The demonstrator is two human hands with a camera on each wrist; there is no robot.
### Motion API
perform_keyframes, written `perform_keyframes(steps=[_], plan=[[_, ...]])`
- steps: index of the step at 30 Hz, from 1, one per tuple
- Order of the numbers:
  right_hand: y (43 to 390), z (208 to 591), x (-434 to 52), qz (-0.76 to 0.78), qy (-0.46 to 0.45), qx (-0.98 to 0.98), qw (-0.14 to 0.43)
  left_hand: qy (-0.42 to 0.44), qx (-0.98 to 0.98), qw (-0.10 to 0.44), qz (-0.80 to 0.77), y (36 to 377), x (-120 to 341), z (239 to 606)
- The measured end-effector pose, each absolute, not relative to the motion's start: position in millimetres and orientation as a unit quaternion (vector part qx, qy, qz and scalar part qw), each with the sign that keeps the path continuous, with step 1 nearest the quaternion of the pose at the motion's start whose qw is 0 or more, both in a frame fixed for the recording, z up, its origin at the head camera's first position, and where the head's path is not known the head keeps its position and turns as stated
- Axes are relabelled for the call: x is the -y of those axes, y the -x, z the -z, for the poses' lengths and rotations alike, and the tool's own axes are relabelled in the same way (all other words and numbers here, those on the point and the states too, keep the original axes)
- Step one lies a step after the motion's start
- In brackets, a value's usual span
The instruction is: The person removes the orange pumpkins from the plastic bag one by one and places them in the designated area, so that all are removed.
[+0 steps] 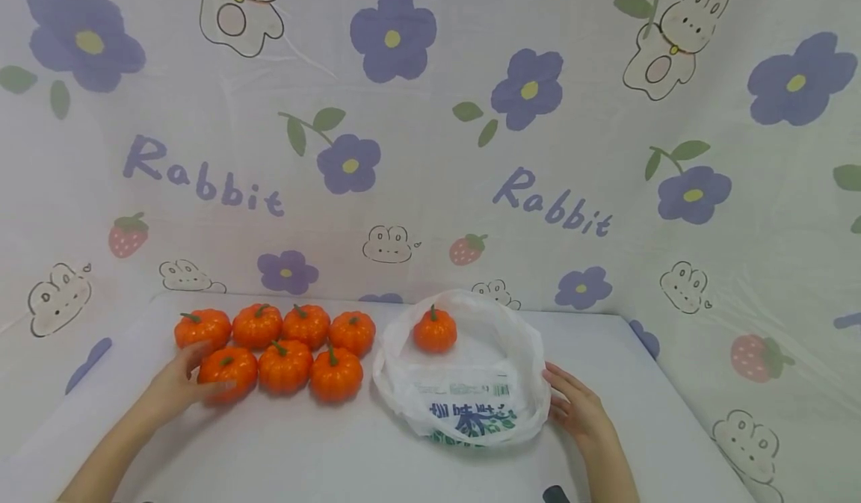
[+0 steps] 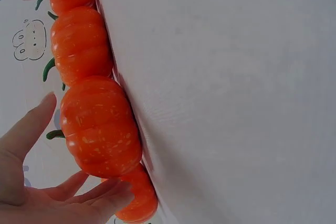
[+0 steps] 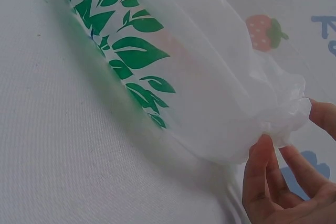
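Several small orange pumpkins lie in two rows at the table's left. My left hand (image 1: 214,368) reaches the front-left pumpkin (image 1: 232,362). In the left wrist view the left hand (image 2: 86,148) cups that pumpkin (image 2: 100,127), straight fingers touching its underside and the thumb standing off its top. One more pumpkin (image 1: 434,329) sits inside a white plastic bag (image 1: 531,353) with green print, spread wide at the centre. My right hand (image 1: 550,392) rests against the bag's right rim. In the right wrist view the right hand (image 3: 289,124) has its thumb and straight fingers touching the rolled edge of the bag (image 3: 210,93).
The white table (image 1: 323,458) is backed and flanked by a hanging cloth (image 1: 430,152) printed with flowers, rabbits and strawberries. A small dark object (image 1: 554,494) peeks in at the bottom edge beside my right forearm.
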State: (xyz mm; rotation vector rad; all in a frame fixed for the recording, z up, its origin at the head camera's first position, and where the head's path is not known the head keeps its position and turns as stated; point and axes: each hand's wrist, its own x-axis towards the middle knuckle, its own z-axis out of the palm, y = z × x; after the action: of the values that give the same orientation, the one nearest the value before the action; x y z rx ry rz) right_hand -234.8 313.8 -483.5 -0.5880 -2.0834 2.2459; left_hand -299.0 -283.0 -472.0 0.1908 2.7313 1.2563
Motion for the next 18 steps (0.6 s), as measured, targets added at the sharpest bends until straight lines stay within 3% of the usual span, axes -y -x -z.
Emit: perform_keyframes(steps=[18], plan=[[234.5,482.4,-314.4,-0.720,0.194,0.666,0.006,-0.061,-0.912,-0.022,-0.406,303.1,254.8,443.4]])
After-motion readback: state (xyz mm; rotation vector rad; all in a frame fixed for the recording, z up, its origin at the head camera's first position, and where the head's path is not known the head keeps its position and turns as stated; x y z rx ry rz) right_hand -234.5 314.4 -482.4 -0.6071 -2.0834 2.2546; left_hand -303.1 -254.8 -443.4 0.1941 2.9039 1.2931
